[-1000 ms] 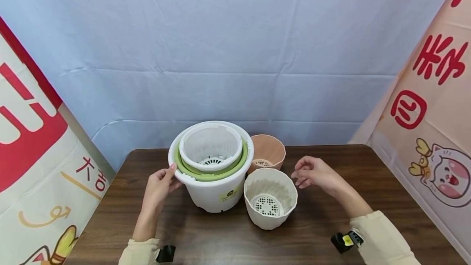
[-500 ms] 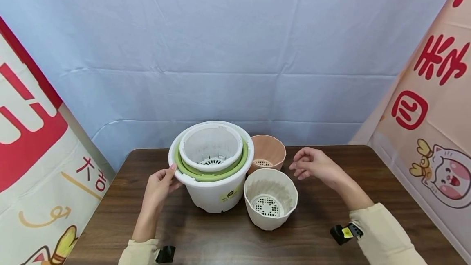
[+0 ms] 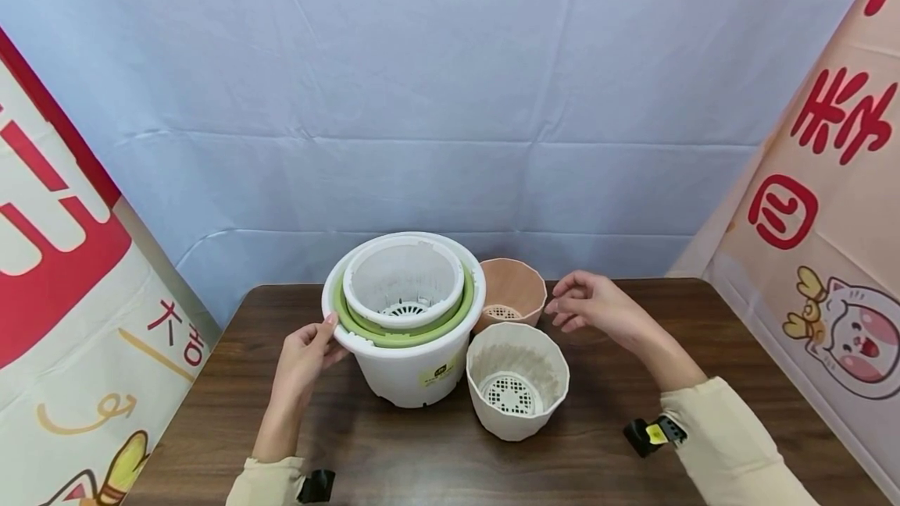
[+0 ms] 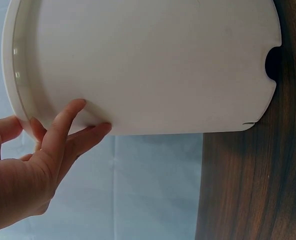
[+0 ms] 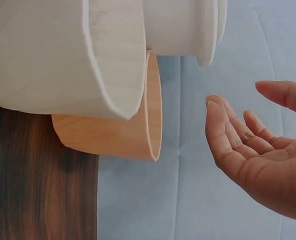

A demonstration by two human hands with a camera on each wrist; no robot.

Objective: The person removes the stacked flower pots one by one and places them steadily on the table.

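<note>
My left hand (image 3: 304,358) pinches the left rim of a large white flowerpot (image 3: 394,377) between thumb and fingers. In the left wrist view, two fingertips of the hand (image 4: 40,167) touch the pot's outer wall (image 4: 153,65). Nested inside it are a green pot (image 3: 398,340) and a smaller white pot (image 3: 401,276) with a slotted bottom. Loosely bent and holding nothing, my right hand (image 3: 603,311) hovers just right of a terracotta-coloured pot (image 3: 513,281). A cream faceted pot (image 3: 516,426) stands in front of that one, partly hiding it.
All the pots stand on a dark brown wooden table (image 3: 394,451). A pale blue cloth (image 3: 422,100) hangs behind its back edge. Printed banners flank it, one left (image 3: 42,334) and one right (image 3: 844,256).
My right hand has shifted up and a little left, from beside the cream pot toward the terracotta-coloured one. The left hand and the pots look unmoved.
</note>
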